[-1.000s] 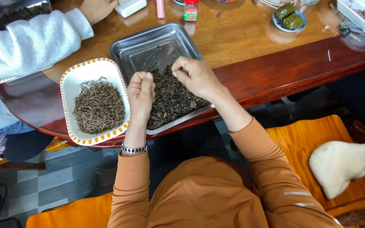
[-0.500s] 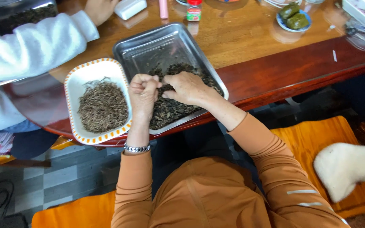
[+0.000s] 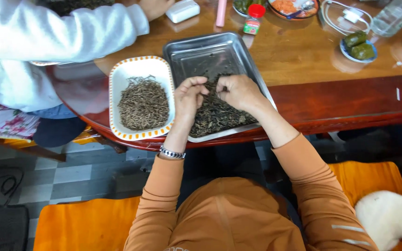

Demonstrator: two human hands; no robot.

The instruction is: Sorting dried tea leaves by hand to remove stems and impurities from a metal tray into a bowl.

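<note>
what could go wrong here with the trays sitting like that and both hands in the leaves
1. The metal tray and the orange-rimmed white dish both seem to overhang the table edge; a downward press might tip them.
2. The left hand and right hand pinch dark dried leaves beside the dish of stems, so bits could land in the wrong pile.

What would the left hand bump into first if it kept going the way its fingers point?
Probably the right hand: the left hand points across the dark dried leaves toward it, though depth is unclear.
</note>
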